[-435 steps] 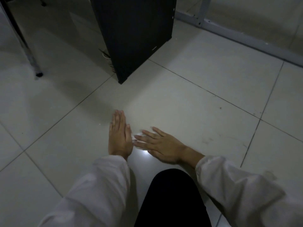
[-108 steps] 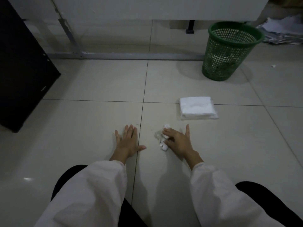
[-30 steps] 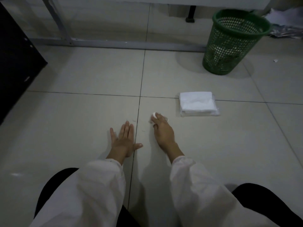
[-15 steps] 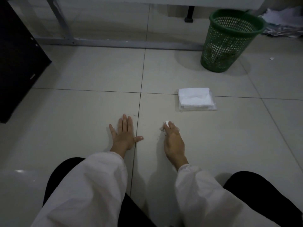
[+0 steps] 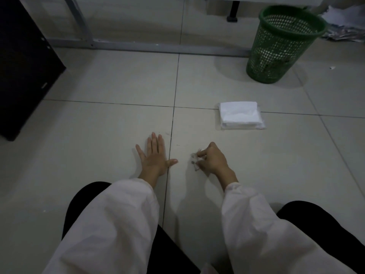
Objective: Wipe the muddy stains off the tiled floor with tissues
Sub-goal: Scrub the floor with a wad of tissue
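Observation:
My right hand (image 5: 212, 160) grips a crumpled, dirtied tissue (image 5: 195, 162) with curled fingers, low over the pale tiled floor (image 5: 276, 165), just right of a grout line. My left hand (image 5: 155, 157) lies flat on the tile to the left of that line, fingers straight and thumb spread. A few faint dark specks (image 5: 167, 133) mark the floor beyond my left fingertips. A white stack of tissues (image 5: 240, 115) sits on the floor ahead and to the right of my right hand.
A green mesh waste basket (image 5: 280, 43) stands at the back right, with loose papers (image 5: 347, 22) behind it. A black cabinet (image 5: 21, 62) fills the left side. A grey metal frame rail (image 5: 138, 45) runs along the floor at the back. My knees are at the bottom.
My right hand has drawn back toward me and curled, bunching the tissue that it was pressing flat on the tile. My left hand has stayed planted.

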